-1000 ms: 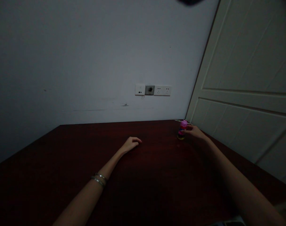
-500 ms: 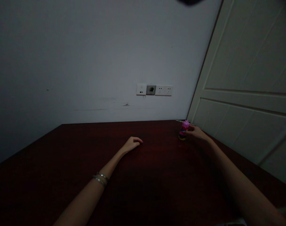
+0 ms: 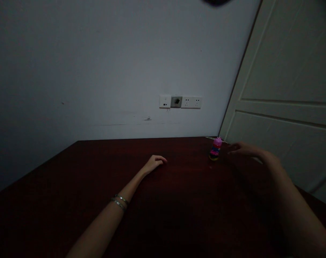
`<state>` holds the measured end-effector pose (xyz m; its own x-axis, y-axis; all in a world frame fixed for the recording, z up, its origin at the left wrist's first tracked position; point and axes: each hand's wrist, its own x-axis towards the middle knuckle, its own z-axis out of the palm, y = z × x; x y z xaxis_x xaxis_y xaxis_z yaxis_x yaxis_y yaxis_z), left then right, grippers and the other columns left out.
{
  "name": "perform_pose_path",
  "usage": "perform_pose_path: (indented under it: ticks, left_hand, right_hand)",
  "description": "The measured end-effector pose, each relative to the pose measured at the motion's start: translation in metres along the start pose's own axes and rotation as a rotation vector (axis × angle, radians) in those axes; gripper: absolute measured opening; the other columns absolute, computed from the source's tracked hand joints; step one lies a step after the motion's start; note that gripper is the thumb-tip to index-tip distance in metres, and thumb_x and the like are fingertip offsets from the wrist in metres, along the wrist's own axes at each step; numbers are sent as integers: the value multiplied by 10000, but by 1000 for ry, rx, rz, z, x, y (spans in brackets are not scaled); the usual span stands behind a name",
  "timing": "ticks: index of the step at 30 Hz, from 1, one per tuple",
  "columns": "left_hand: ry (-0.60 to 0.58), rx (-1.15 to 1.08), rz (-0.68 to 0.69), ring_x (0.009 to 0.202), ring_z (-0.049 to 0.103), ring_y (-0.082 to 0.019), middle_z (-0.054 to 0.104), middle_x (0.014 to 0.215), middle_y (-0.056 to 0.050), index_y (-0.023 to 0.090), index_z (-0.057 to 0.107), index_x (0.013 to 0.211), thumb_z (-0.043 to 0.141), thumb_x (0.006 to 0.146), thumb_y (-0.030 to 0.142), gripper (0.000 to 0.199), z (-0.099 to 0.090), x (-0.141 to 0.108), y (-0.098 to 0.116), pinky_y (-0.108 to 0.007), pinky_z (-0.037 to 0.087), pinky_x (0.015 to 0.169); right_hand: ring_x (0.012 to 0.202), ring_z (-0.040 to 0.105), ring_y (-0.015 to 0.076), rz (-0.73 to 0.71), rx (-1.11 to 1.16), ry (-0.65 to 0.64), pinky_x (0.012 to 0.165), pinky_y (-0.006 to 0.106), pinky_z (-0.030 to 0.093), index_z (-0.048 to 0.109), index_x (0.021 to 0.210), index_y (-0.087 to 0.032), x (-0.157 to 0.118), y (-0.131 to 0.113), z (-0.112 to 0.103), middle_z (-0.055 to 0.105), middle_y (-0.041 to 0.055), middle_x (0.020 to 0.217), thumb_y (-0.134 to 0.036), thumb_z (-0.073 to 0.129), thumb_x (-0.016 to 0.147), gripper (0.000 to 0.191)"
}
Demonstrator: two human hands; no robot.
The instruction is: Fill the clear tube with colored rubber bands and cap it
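Observation:
A small bottle (image 3: pixel 215 148) with a pink top and a red, blue and pink body stands upright near the table's back right corner. My right hand (image 3: pixel 241 149) is just to the right of it, raised off the table and apart from the bottle, with nothing in its loosely bent fingers. At the middle of the table rests my left hand (image 3: pixel 153 163), its fingers curved and apart, holding nothing. Two bracelets circle the left wrist.
The dark red table (image 3: pixel 141 222) meets a pale wall behind, which carries a row of sockets (image 3: pixel 191 102). A white panelled door (image 3: pixel 289 89) slants along the right side. A thin pale strip lies at the back right corner.
My right hand has let go of the bottle and moved right, away from it. The bottle stays standing. The left hand keeps its pose; the view has shifted slightly.

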<state>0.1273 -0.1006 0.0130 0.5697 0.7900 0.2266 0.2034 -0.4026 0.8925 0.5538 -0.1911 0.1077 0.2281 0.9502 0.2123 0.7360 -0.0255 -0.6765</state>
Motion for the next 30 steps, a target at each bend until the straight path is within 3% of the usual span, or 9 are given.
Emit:
perform_pose_path:
  ticks: [1,3,5,8,11,15,19,24,30]
  left_hand:
    - [10,-45,-14,847,586,-189,679,826,-59,128,690,776,496,603,177,264,0,0,-1,-318,424,832]
    - [56,-201,-48,864,589,-196,677,849,-77,119,681,774,497,594,181,265,-1,0,-4,-325,434,823]
    - [163,-410,-63,883,596,-205,672,867,-100,108,665,779,493,593,189,266,-3,0,-7,-334,446,815]
    - [388,-592,-45,864,608,-206,665,830,-105,106,642,772,485,594,196,254,-9,0,-12,-340,461,799]
    - [538,-483,-57,832,607,-197,658,796,-93,112,636,740,469,590,188,237,-20,3,-19,-319,470,761]
    - [584,-205,-73,840,585,-178,662,849,-76,124,658,758,450,598,171,267,-33,8,-31,-284,463,750]
    - [579,-147,-86,811,575,-165,667,855,-64,123,672,796,440,610,151,298,-35,8,-33,-269,458,733]
    - [573,-122,-104,725,563,-148,662,777,-40,125,683,806,440,616,122,308,-31,6,-28,-260,454,700]
    - [601,-40,-82,819,586,-162,669,857,-66,111,677,827,449,671,95,277,-30,7,-33,-293,444,812]
  right_hand:
    - [644,616,251,1,-81,-139,641,377,482,693,627,-227,0,-11,-5,674,120,702,-304,725,497,154]
    - [705,611,271,-98,-125,-184,676,404,479,704,710,-228,-3,-42,-5,679,117,779,-377,689,570,204]
    - [783,608,276,-235,-52,-215,736,403,476,702,810,-216,-10,-78,13,677,103,868,-394,659,624,260]
    - [861,598,250,-428,-2,-308,802,372,461,678,944,-215,-22,-123,64,672,71,939,-376,616,693,304]
    - [897,595,230,-531,-77,-389,846,369,447,652,1000,-215,-25,-146,127,663,57,987,-306,589,713,308]
    - [1070,534,237,-651,-179,-439,937,346,390,567,1157,-154,-16,-156,202,575,116,1188,-258,553,746,424]
    - [1111,504,254,-717,-315,-402,944,354,371,515,1213,-142,-8,-163,251,536,138,1235,-290,526,776,462]
    - [1166,455,262,-607,-379,-306,932,392,370,503,1224,-161,-1,-156,278,496,137,1285,-362,440,838,440]
    - [1217,411,225,-544,-323,-228,999,379,306,536,1211,-183,0,-137,285,465,96,1330,-332,382,863,409]
